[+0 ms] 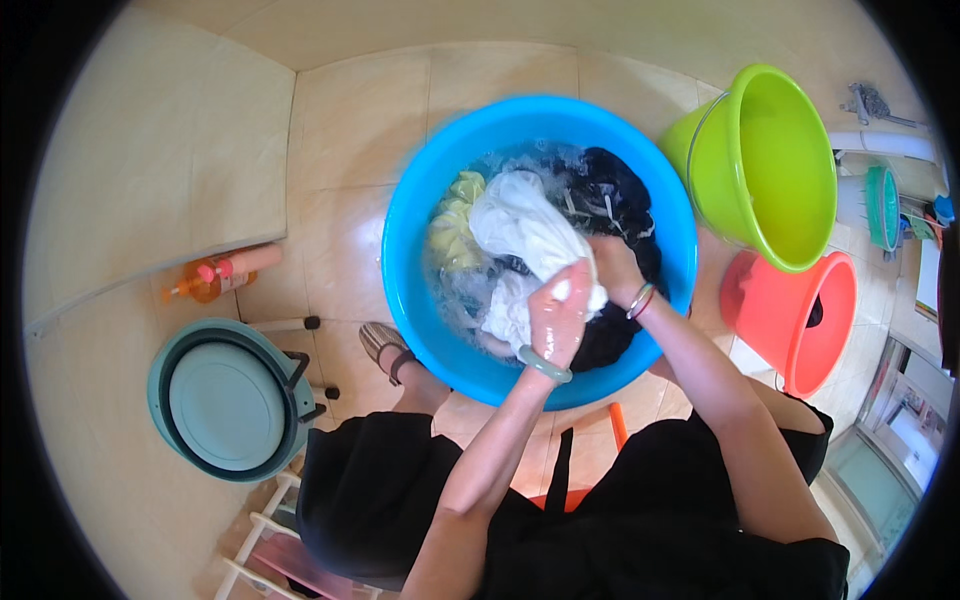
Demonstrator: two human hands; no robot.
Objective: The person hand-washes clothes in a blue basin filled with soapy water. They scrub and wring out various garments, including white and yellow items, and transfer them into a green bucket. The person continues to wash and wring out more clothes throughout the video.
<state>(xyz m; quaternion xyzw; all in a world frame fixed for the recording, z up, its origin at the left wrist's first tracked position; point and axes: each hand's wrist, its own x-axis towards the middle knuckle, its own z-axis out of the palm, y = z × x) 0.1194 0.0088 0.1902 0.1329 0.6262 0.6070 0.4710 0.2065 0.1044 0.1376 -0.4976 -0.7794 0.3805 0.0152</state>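
A large blue tub (398, 270) on the tiled floor holds soapy water and wet laundry. My left hand (560, 315), with a pale bangle at the wrist, is closed on a bunched white garment (520, 215); suds cling to the fingers. Close beside it my right hand (615, 268) grips the same white garment, its fingertips partly hidden. Both hands are over the middle of the tub. Around them in the water are a pale yellow cloth (456, 225), dark clothing (620, 190) and more white cloth (508, 308).
Right of the tub, a lime green bucket (700, 150) leans on its side beside a coral red bucket (770, 310) with something dark inside. At left are a grey-green basin (225, 400) and bottles (235, 268) by the wall. My sandalled foot (385, 348) is near the tub.
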